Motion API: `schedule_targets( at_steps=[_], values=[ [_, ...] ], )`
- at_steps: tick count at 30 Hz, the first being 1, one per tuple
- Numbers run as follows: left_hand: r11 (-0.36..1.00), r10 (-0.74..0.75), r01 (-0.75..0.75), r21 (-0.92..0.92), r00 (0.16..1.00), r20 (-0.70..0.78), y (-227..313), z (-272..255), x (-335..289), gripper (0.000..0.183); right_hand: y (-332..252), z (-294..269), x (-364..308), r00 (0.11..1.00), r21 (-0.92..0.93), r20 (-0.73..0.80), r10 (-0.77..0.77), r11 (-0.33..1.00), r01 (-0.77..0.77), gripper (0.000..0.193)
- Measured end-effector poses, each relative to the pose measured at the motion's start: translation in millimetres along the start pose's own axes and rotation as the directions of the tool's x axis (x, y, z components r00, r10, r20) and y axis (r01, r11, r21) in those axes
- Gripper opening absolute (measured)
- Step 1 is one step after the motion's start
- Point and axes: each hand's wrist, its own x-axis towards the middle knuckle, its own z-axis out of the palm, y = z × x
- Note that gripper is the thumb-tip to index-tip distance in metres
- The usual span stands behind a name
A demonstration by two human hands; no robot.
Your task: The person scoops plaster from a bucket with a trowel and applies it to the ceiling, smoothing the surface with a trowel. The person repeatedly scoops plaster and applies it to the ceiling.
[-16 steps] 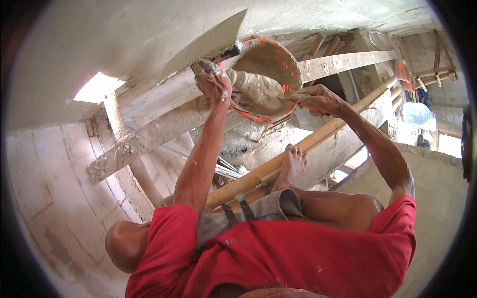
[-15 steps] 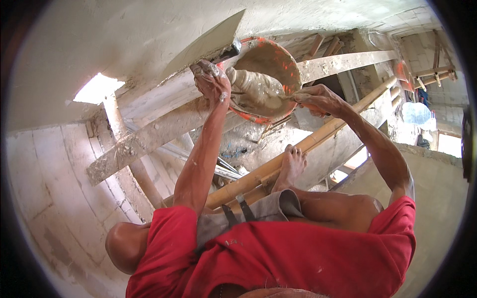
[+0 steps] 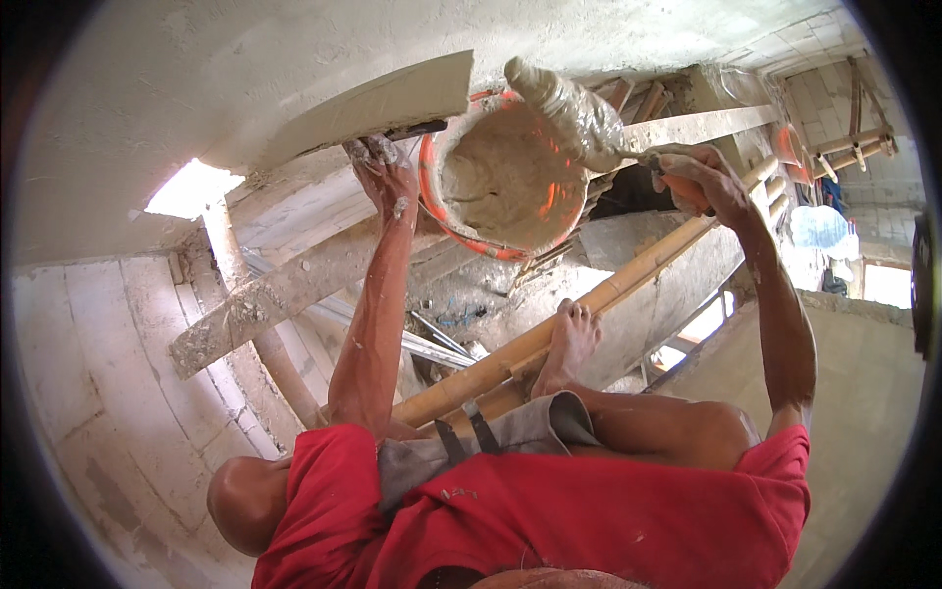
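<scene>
My left hand (image 3: 385,169) is closed on the back edge of a wide plastering blade (image 3: 392,103), a flat grey sheet with a dark strip along its near edge. It is held against or very near the pale plastered wall. My right hand (image 3: 702,182) grips a trowel by its orange handle (image 3: 686,190). A thick heap of wet grey plaster (image 3: 569,113) covers the trowel's blade, above the right rim of an orange bucket (image 3: 432,211). More wet plaster (image 3: 496,182) lies inside the bucket, between my hands.
A wooden plank (image 3: 294,280) runs behind the bucket, and bamboo poles (image 3: 628,280) cross in front of it. My bare foot (image 3: 574,339) rests on the bamboo. A block wall (image 3: 98,393) rises at left; a bright opening (image 3: 193,187) shows beside it.
My right hand has lifted the plaster-loaded trowel out of the bucket and moved right. My left hand and the blade have shifted left and slightly down, with the blade lying flatter.
</scene>
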Motion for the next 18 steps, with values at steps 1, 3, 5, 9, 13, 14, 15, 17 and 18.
schedule_targets(
  at_steps=[1, 3, 5, 9, 13, 14, 15, 17, 18],
  values=[
    [0.905, -0.135, 0.1, -0.413, 0.989, -0.056, 0.3, -2.4, 2.7, 0.04, -8.2, 0.0, -2.0, 0.998, 0.01, -0.027, -0.056, 0.998, 0.056, 0.043],
    [0.483, -0.307, 0.131, -0.866, 0.951, -0.027, -0.3, -17.9, 8.6, 0.04, -26.7, 5.9, -7.7, 0.982, 0.025, -0.084, -0.168, 0.985, 0.171, 0.045],
    [0.368, -0.264, 0.09, -0.926, 0.964, -0.011, -14.3, -57.0, 13.8, 0.039, -42.4, 9.6, -10.9, 0.969, -0.023, -0.12, -0.216, 0.976, 0.214, 0.046],
    [0.099, -0.212, -0.153, -0.983, 0.962, -0.171, -17.1, -66.1, 14.8, 0.037, -78.7, 31.3, -9.7, 0.953, -0.129, -0.093, -0.289, 0.952, 0.276, 0.045],
    [-0.419, 0.203, 0.253, -0.872, 0.962, 0.181, -9.1, -100.7, 5.5, 0.034, -102.7, 59.6, -11.5, 0.933, -0.271, -0.12, -0.339, 0.915, 0.298, 0.04],
    [-0.758, 0.242, 0.324, -0.566, 0.946, 0.217, 0.5, -90.2, -1.6, 0.034, -106.8, 66.4, -9.3, 0.92, -0.299, -0.123, -0.372, 0.898, 0.323, 0.039],
    [-0.934, 0.297, 0.331, -0.131, 0.928, 0.225, 8.5, -86.2, -5.7, 0.033, -111.0, 73.0, -8.9, 0.905, -0.348, -0.145, -0.399, 0.877, 0.33, 0.038],
    [-0.863, 0.435, 0.494, -0.101, 0.831, 0.347, -12.3, -149.0, -2.7, 0.043, -113.4, 75.6, -13.5, 0.869, -0.448, -0.216, -0.445, 0.836, 0.317, 0.037],
    [-0.879, 0.408, 0.441, -0.182, 0.893, 0.19, -12.4, -136.6, -3.4, 0.046, -115.5, 76.1, -13.8, 0.857, -0.486, -0.204, -0.474, 0.809, 0.331, 0.037]
  ],
)
